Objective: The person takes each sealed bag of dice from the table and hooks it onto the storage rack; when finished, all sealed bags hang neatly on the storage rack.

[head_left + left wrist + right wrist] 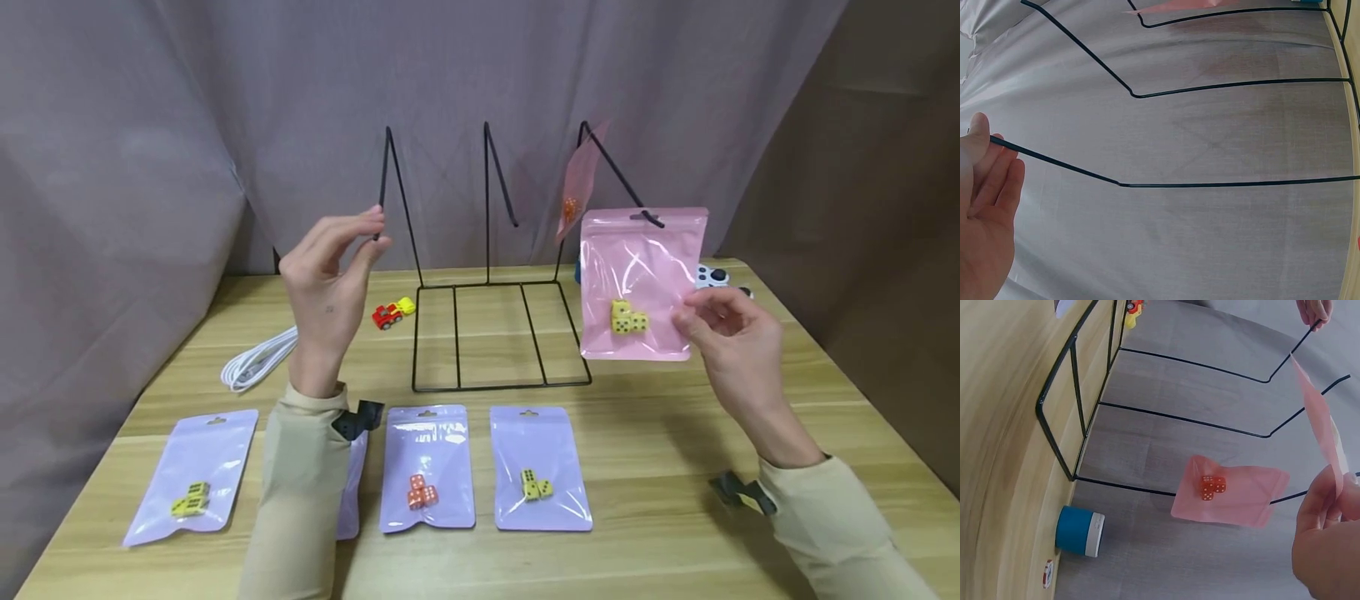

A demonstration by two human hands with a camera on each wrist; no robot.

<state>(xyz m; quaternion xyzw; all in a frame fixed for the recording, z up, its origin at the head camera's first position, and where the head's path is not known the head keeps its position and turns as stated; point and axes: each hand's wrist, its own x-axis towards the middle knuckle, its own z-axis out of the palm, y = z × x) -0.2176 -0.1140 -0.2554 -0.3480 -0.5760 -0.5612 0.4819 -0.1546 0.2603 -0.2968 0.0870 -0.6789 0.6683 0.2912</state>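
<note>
My left hand [330,283] pinches the tip of the left prong of a black wire rack [502,388]. In the left wrist view, thumb and fingers [1010,181] meet at that prong's end. My right hand [738,350] pinches the lower right edge of a pink zip bag [645,267] with yellow dice [628,318] inside. The tip of the right prong shows through that bag's hang hole. Farther back on the same prong hangs another pink bag [1229,494] with orange dice [1211,487]. The middle prong [501,179] carries nothing.
Lilac bags lie along the front, one with orange dice [427,442], others with yellow dice [536,442] [210,450]; my left arm partly covers another. A coiled white cable [255,362] and a red-and-yellow toy car [392,314] lie left. A blue container [1075,530] stands behind right.
</note>
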